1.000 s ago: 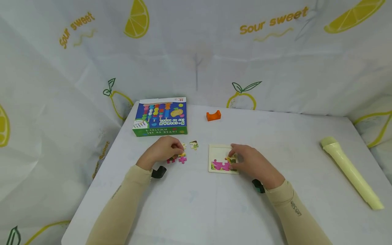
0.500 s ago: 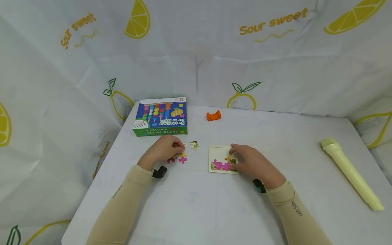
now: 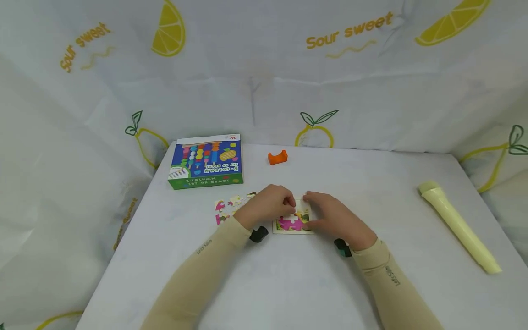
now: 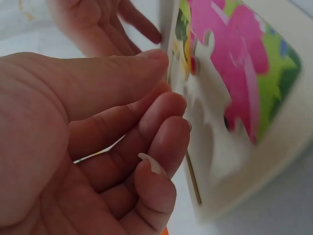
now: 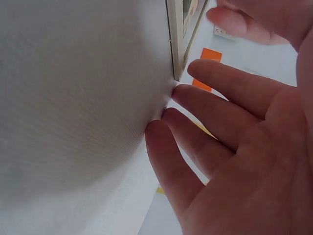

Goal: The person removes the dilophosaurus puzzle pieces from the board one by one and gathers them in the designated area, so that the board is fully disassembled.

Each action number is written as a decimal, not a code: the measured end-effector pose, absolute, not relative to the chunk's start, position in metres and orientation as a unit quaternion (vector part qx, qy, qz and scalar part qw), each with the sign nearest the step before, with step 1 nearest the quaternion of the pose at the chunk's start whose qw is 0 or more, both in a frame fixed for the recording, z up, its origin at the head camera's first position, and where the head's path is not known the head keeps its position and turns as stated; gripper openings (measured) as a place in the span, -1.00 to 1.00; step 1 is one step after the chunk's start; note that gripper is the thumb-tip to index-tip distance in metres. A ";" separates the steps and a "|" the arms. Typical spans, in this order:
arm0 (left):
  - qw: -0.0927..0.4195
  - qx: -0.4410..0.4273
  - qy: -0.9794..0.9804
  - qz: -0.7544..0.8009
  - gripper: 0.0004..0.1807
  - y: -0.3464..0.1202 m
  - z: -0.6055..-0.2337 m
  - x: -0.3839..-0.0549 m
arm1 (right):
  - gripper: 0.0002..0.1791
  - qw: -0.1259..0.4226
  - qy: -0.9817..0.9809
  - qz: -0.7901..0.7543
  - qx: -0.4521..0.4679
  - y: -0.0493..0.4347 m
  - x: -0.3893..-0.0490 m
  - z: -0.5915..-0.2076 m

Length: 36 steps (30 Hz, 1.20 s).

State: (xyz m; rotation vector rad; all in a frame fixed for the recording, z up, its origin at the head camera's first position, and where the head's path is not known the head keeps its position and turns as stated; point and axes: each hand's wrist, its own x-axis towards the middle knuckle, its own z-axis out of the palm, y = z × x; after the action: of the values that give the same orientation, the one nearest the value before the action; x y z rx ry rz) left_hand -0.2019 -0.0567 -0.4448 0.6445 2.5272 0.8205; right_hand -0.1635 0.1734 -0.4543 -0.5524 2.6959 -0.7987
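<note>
A small puzzle tray (image 3: 292, 232) lies on the table with pink, green and yellow pieces (image 3: 290, 225) fitted along its near side and right part. My left hand (image 3: 266, 204) is over the tray's left half, thumb and fingertips pinched together around a small puzzle piece that the fingers mostly hide. In the left wrist view bare tray bottom (image 4: 210, 161) shows beside those fingertips. My right hand (image 3: 342, 221) rests at the tray's right edge, fingers loosely extended and thumb near the lower right corner. Loose puzzle pieces (image 3: 220, 205) lie left of the tray, partly behind my left wrist.
A blue and green bead-set box (image 3: 206, 161) stands at the back left. An orange curved block (image 3: 278, 157) sits behind the tray. On the far right lies a pale yellow microphone-shaped stick (image 3: 459, 228). A white printed cloth (image 3: 255, 105) hangs behind the table.
My left hand has moved right, from the loose pieces to over the tray. My right hand stays at the tray's right edge. The head view has shifted slightly.
</note>
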 end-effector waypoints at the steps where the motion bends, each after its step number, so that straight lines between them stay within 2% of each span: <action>1: 0.202 0.235 0.905 0.292 -0.92 -0.051 -0.445 -0.202 | -0.14 0.135 0.932 -0.275 -0.192 0.173 -0.164 -0.455; 9: 0.214 0.236 0.908 0.274 -0.85 -0.037 -0.445 -0.198 | -0.15 0.146 0.937 -0.257 -0.185 0.170 -0.162 -0.456; 19: 0.215 0.222 0.910 0.275 -0.77 -0.031 -0.449 -0.194 | -0.15 0.120 0.941 -0.248 -0.198 0.170 -0.161 -0.455; 36: 0.208 0.215 0.913 0.278 -0.81 -0.029 -0.455 -0.197 | -0.23 0.109 0.944 -0.244 -0.194 0.172 -0.163 -0.458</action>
State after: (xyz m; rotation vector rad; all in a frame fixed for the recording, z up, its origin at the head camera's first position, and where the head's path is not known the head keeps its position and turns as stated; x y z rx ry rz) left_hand -0.1971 -0.0291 -0.4549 0.5972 2.5409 0.7744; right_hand -0.1631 0.1719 -0.4577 -0.5707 2.7766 -0.7174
